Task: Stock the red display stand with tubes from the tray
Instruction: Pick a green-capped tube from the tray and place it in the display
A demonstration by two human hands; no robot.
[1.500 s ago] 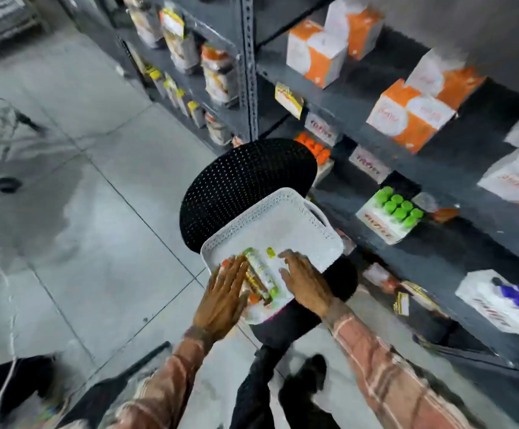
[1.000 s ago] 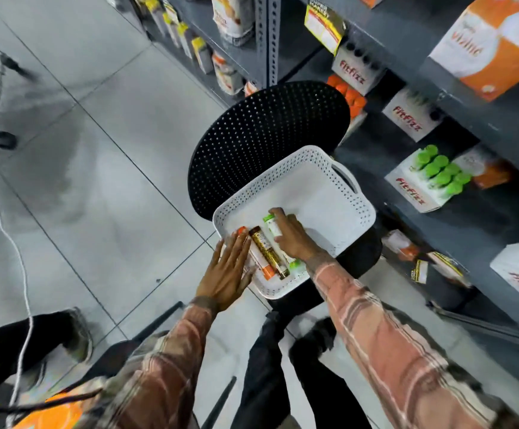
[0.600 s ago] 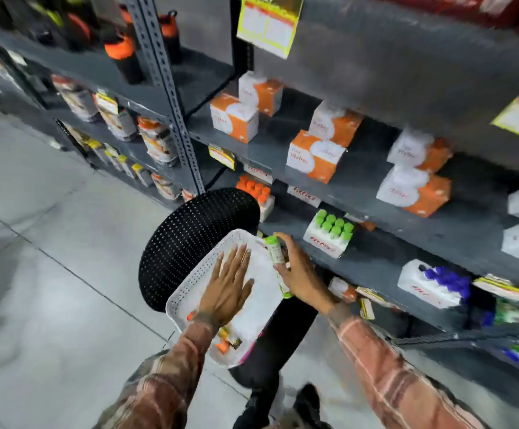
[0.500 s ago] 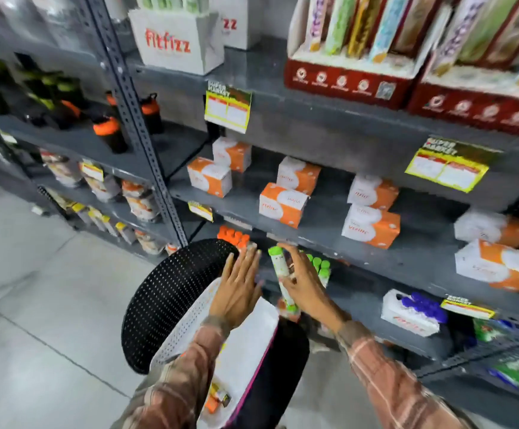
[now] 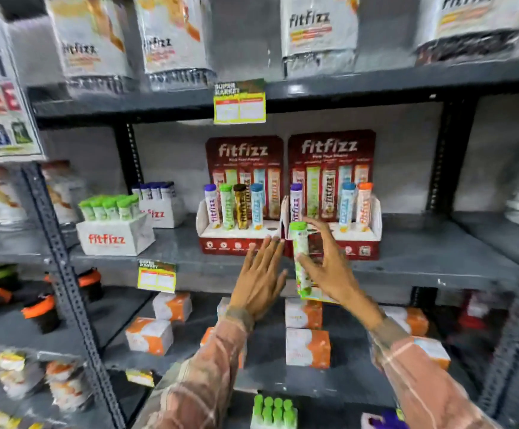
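Two red display stands sit side by side on the middle shelf: the left red display stand (image 5: pixel 242 243) holds several upright tubes, the right red display stand (image 5: pixel 357 243) holds three. My right hand (image 5: pixel 329 267) is shut on a green-capped tube (image 5: pixel 301 258), held upright just in front of the right stand's front left. My left hand (image 5: pixel 259 283) is open with fingers spread, just below the left stand's front edge. The tray is out of view.
A white box of green-capped tubes (image 5: pixel 114 224) and another box with purple-capped tubes (image 5: pixel 159 205) stand left of the stands. Orange and white cartons (image 5: pixel 306 346) fill the shelf below. A grey steel upright (image 5: pixel 66 289) runs down the left. Pouches line the top shelf.
My right hand lifted the green-capped tube out of the tray and raised it to the red stands. My left hand left the tray and rose too. My view swung up from the tray.
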